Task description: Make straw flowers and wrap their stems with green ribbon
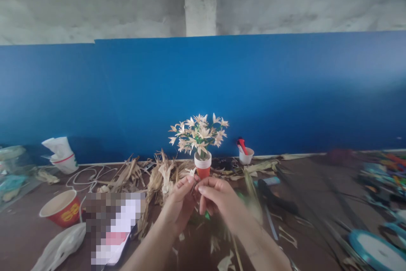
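Note:
My left hand (182, 197) is closed in a pinch on a small cream flower (191, 171) that looks made of dried husk; its petals stick up above the fingertips. Close beside it, my right hand (217, 197) is also pinched, its fingertips almost meeting the left ones below the flower. Whatever lies between the right fingers is too small to make out. Just behind both hands, a red and white cup (203, 162) stands upright, holding a bunch of similar cream flowers (199, 133) on green stems. A bit of green (207, 216) shows under the right fingers.
Dried husks (165, 176) lie behind my hands. To the left are a red paper bowl (61, 209), a phone (122, 233), a plastic bag (61, 245) and a white cable (91, 178). Rightward stand a white cup (245, 156) with a red-handled tool and a blue-rimmed spool (376, 250).

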### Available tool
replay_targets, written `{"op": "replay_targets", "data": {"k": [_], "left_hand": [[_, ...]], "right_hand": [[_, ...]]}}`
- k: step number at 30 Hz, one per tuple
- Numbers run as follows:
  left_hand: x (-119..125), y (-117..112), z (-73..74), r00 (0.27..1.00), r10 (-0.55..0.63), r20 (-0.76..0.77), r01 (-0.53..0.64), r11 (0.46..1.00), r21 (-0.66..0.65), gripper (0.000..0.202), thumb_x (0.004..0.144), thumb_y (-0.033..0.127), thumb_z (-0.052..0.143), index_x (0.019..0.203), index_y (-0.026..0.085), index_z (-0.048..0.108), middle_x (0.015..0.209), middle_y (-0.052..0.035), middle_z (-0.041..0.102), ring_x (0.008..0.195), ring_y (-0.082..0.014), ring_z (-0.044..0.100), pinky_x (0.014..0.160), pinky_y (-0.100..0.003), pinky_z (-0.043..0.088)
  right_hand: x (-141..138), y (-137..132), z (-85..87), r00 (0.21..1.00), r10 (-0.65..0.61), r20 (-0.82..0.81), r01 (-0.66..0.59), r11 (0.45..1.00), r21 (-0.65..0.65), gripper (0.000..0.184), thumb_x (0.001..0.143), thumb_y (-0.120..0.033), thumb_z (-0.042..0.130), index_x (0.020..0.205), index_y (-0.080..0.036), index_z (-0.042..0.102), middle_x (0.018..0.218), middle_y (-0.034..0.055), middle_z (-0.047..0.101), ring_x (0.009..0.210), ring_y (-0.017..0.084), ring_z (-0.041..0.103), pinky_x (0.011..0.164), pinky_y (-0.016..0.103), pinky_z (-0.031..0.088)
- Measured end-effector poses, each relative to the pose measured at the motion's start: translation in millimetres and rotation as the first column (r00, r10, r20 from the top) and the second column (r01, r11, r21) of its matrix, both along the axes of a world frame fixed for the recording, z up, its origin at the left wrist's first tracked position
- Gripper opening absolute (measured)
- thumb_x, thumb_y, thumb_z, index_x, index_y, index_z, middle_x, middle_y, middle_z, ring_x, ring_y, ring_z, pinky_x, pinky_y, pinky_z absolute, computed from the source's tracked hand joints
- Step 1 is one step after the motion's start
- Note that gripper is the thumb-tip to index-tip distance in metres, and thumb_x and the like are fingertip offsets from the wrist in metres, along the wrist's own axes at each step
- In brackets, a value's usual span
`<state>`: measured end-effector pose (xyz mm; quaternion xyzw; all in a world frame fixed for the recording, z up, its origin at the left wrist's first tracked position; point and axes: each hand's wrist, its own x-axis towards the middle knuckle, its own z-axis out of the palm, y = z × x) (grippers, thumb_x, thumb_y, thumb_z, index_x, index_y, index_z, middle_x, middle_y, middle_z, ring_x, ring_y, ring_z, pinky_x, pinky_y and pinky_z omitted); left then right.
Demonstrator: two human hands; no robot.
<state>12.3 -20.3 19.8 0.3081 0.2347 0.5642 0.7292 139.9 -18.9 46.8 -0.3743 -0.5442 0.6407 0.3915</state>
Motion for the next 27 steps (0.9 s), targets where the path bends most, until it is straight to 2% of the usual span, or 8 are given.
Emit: {"op": "replay_targets", "data": {"k": [11, 16, 27], "left_hand": [[2.8, -3.5, 3.4, 1.0, 0.023, 0.018, -0.022, 0.999, -0.033, 0.016, 0.077, 0.031, 0.064, 0.08, 0.016, 0.061, 0.063, 0.0001, 0.058, 0.05, -0.0147, 0.06, 0.048, -0.026, 0.045], [0.6, -3.2, 2.5, 0.998, 0.05, 0.044, -0.046, 0.996, -0.078, 0.016, 0.076, 0.03, 0.066, 0.08, 0.016, 0.061, 0.064, 0.0011, 0.058, 0.054, -0.0121, 0.058, 0.052, -0.024, 0.046], [1.2, -1.6, 0.9, 0.998, 0.042, 0.045, -0.036, 0.993, -0.11, 0.017, 0.076, 0.033, 0.064, 0.08, 0.017, 0.061, 0.063, 0.0013, 0.056, 0.052, -0.0149, 0.057, 0.048, -0.027, 0.045]], "right_hand": [[-1.4, 0.2, 2.4, 1.0, -0.012, 0.006, 0.011, 1.0, 0.017, 0.019, 0.074, -0.034, 0.055, 0.066, -0.016, 0.054, 0.045, -0.0003, 0.06, 0.037, 0.006, 0.039, 0.042, 0.021, 0.028], [0.4, 0.5, 0.2, 1.0, 0.012, -0.003, -0.012, 1.0, 0.007, 0.015, 0.073, -0.03, 0.053, 0.072, -0.016, 0.058, 0.044, -0.0005, 0.06, 0.036, 0.006, 0.039, 0.041, 0.02, 0.027], [-1.3, 0.6, 2.9, 1.0, -0.009, 0.012, 0.009, 1.0, -0.007, 0.017, 0.072, -0.032, 0.054, 0.067, -0.016, 0.054, 0.043, -0.0007, 0.059, 0.036, 0.007, 0.039, 0.042, 0.021, 0.029]]}}
